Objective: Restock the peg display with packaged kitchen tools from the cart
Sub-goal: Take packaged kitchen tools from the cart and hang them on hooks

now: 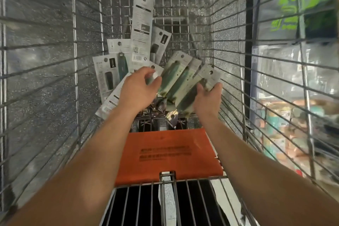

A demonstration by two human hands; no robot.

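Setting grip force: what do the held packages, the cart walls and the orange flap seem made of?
The packages look like printed card under glossy clear plastic, judging by glare, though blurred. The cart walls are grey metal wire, a welded grid. The orange flap is probably matte plastic with embossed lettering.

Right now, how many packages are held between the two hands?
3, fanned side by side: the left package beside the left hand, the middle package, and the right package gripped by the right hand. Others may be hidden beneath; more lie loose in the cart.
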